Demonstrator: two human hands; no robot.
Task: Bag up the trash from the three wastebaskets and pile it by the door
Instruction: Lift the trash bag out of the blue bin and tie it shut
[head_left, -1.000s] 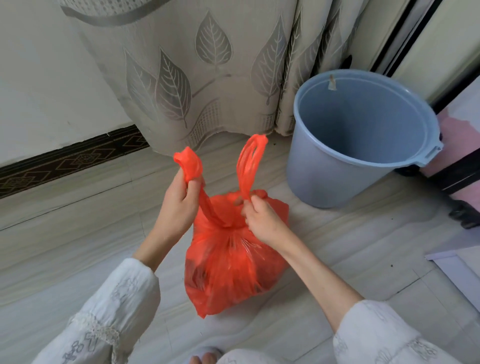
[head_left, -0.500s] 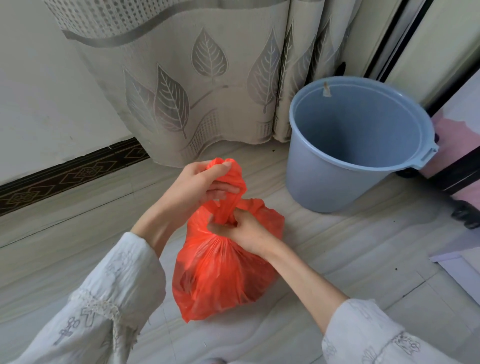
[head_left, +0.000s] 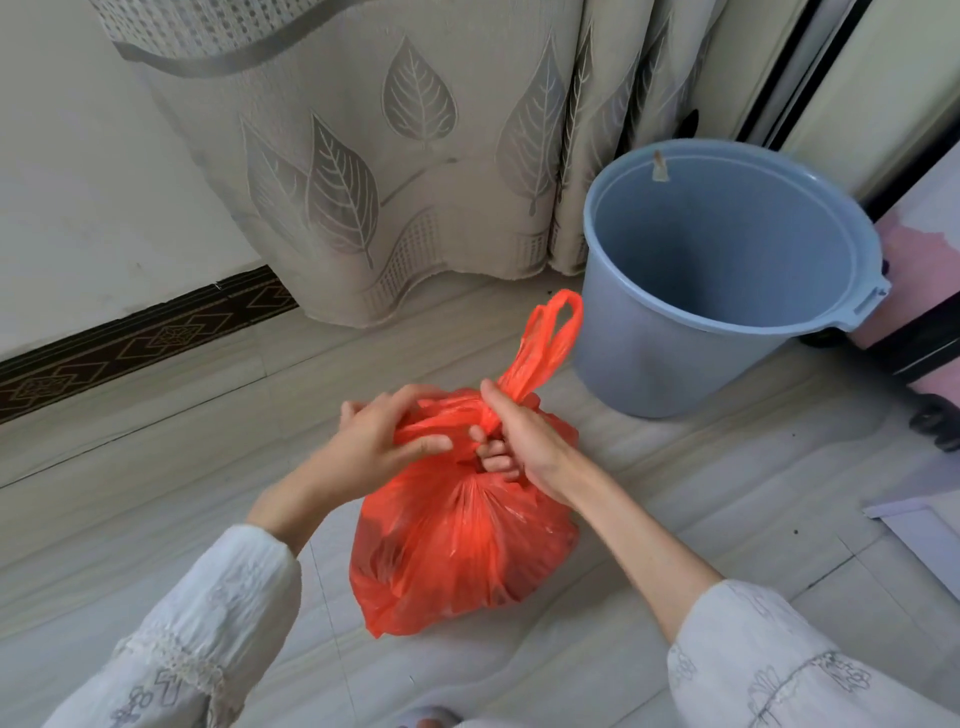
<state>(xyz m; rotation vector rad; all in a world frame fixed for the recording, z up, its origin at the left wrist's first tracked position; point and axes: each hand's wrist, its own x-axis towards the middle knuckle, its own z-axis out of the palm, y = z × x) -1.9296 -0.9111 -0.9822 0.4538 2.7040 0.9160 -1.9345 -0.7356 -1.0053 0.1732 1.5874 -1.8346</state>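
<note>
A full orange-red plastic trash bag (head_left: 462, 551) sits on the pale floor in front of me. Its two handles are crossed at the neck. My left hand (head_left: 374, 452) grips one handle, pulled low to the left over the bag's top. My right hand (head_left: 519, 441) grips the bag's neck where the other handle (head_left: 550, 338) sticks up toward the upper right. A blue-grey plastic wastebasket (head_left: 727, 280) stands upright to the right behind the bag, with nothing visible inside except a small scrap stuck near its far rim.
A leaf-patterned beige curtain (head_left: 363, 171) hangs behind the bag down to the floor. A dark patterned skirting (head_left: 145, 338) runs along the white wall at left. A pink and black object (head_left: 924, 332) stands at the right edge, and a pale flat board (head_left: 924, 540) lies lower right.
The two handles were held apart and upright, then brought together and crossed. Now my hands have pulled them across each other at the neck, one loop sticking out to the upper right.
</note>
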